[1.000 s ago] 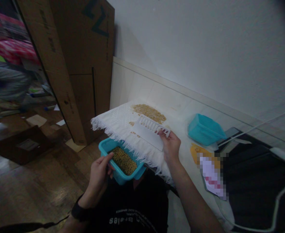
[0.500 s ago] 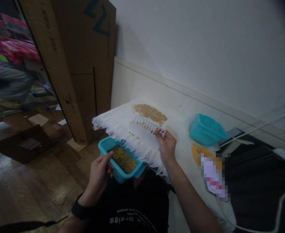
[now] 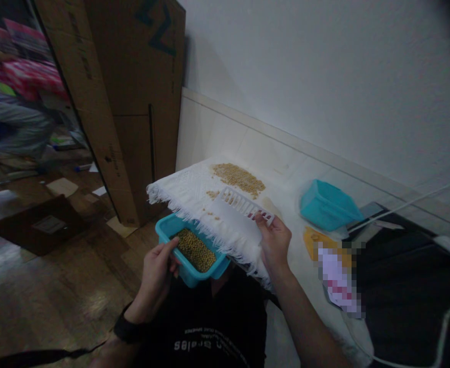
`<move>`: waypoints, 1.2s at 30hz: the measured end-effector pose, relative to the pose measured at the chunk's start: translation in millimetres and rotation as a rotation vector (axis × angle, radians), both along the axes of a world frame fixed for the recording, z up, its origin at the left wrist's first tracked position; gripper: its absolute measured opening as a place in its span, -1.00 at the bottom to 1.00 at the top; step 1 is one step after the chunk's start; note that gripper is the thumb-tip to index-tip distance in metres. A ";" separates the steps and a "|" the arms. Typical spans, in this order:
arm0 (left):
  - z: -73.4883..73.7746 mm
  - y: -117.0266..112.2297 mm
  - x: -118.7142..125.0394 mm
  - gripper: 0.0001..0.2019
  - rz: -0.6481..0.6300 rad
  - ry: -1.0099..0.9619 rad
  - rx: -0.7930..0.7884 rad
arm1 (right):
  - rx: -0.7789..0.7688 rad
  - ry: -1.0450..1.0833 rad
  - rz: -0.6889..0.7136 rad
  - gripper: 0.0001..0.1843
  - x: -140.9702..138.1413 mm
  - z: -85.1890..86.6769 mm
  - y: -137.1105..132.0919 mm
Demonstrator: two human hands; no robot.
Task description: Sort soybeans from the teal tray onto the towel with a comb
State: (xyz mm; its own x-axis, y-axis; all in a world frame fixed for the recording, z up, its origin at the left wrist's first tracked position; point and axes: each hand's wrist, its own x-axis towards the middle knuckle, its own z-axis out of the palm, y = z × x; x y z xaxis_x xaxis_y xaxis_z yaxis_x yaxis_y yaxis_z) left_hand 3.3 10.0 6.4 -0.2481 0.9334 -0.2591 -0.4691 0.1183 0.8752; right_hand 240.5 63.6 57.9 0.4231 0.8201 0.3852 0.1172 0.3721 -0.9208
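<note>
My left hand (image 3: 159, 272) grips the near left rim of a blue plastic bin (image 3: 166, 227), thumb over the edge. Round yellowish beans (image 3: 196, 250) lie inside that bin, which is held just under the fringed edge of a white cloth (image 3: 182, 185). In my right hand (image 3: 275, 240) is a white slotted plastic piece (image 3: 243, 203), pinched at its right end above the cloth. Fingers show through its slots. Behind it a flat heap of pale beans (image 3: 240, 178) is spread, with a few loose ones near the fringe.
A second blue bin (image 3: 328, 205) stands on the right of the table, by an orange packet (image 3: 316, 239) and a black surface (image 3: 412, 286) with a white cable. A tall cardboard box (image 3: 133, 112) rises at the left. Beyond it a person sits.
My right hand has moved the slotted piece a little to the right and towards me, uncovering some loose beans at its left. My left hand and the bin stay nearly still.
</note>
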 end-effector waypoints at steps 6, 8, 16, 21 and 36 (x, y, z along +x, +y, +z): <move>-1.8 -0.4 0.3 -0.59 -0.010 -0.009 -0.004 | -0.026 -0.121 0.020 -0.64 0.8 3.5 -3.1; -2.9 0.1 0.3 -0.59 -0.009 -0.013 0.001 | -0.027 -0.163 0.022 -0.64 0.3 6.9 -3.1; -0.8 0.1 -0.1 -0.58 -0.007 0.013 0.006 | -0.058 -0.164 0.015 -0.63 -7.1 11.5 -16.5; -0.1 -0.2 -0.8 -0.59 -0.002 0.008 0.008 | -0.068 -0.171 0.039 -0.65 -13.2 12.3 -28.1; -2.3 2.3 -5.2 -0.60 0.028 -0.013 0.021 | -0.008 -0.041 0.074 -0.68 -19.3 11.4 -4.7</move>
State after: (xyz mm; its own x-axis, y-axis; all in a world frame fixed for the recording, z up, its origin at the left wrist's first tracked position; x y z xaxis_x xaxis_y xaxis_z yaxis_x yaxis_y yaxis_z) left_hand -1.9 12.4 4.1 -0.2713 0.9314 -0.2425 -0.4831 0.0861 0.8713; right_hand 221.2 58.8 69.2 0.3449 0.8516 0.3946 0.1271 0.3742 -0.9186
